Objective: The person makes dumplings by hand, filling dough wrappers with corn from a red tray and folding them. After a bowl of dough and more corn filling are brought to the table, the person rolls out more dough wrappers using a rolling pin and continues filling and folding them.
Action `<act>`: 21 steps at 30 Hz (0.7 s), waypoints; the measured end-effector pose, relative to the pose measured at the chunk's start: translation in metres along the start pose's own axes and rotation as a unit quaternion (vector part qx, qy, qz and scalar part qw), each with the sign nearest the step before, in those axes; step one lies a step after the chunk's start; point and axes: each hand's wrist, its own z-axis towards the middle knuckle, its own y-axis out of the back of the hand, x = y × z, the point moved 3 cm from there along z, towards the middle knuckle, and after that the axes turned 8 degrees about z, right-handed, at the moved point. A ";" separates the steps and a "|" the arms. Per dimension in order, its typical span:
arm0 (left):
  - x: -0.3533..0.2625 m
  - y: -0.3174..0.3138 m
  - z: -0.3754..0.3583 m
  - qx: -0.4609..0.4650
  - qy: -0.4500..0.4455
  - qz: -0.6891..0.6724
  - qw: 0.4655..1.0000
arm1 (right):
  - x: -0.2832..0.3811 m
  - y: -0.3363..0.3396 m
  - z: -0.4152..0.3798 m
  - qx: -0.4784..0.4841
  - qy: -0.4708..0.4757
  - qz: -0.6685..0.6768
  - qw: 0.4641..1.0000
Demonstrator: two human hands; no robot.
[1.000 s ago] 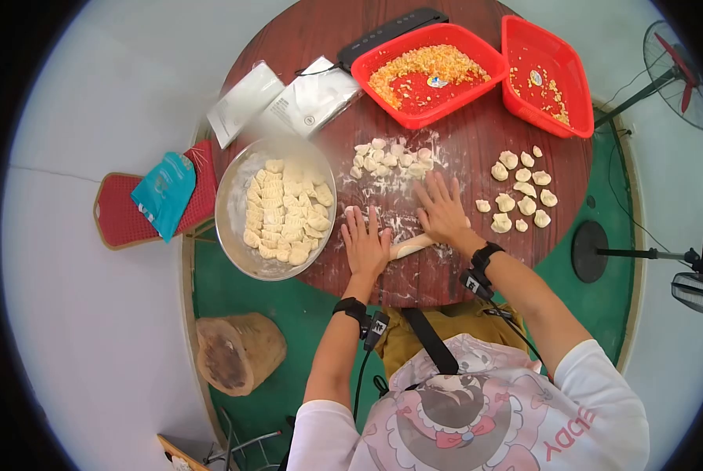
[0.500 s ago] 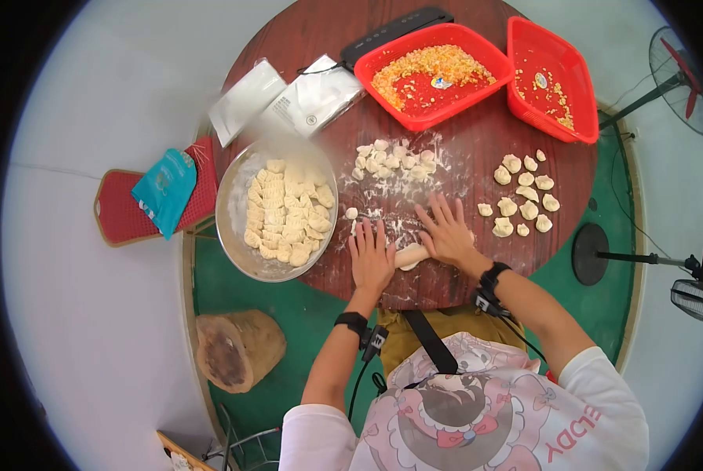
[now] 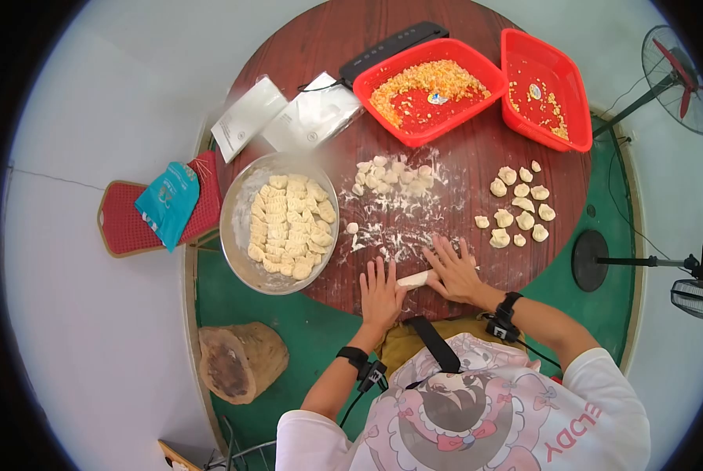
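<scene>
A pale wooden rolling pin (image 3: pixel 414 279) lies across the near side of the round table, under both palms. My left hand (image 3: pixel 381 297) rests flat on its left end, fingers spread and pointing away from me. Over its right part lies my right hand (image 3: pixel 453 275), also flat with fingers apart. Any dough beneath the pin is hidden now. Just beyond the hands, white flour (image 3: pixel 394 228) is smeared over the wood, with one small dough lump (image 3: pixel 352 228) to the left. Farther off sits a cluster of floured dough pieces (image 3: pixel 390 176).
A metal bowl (image 3: pixel 233 250) of shaped dumplings stands at left. Several dumplings (image 3: pixel 524 204) lie at right. Two red baskets (image 3: pixel 419 135) with yellow-orange filling bits, a black appliance (image 3: pixel 394 49) and white packets (image 3: pixel 308 118) are at the back. Fans (image 3: pixel 685 78) stand beyond the table.
Both hands have slid toward my body with the rolling pin, nearer the table's edge. The dough that showed under the pin is out of sight. The camera view has shifted slightly.
</scene>
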 end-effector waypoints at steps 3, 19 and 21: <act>0.001 0.001 -0.004 0.010 -0.015 -0.042 0.999 | 0.000 0.003 -0.012 0.025 0.043 0.029 0.998; -0.005 0.009 0.026 -0.027 -0.161 -0.222 0.961 | -0.003 0.004 -0.002 0.030 0.077 0.061 0.995; -0.005 0.010 0.024 -0.039 -0.157 -0.232 0.959 | -0.001 0.012 -0.002 0.056 0.081 0.081 0.992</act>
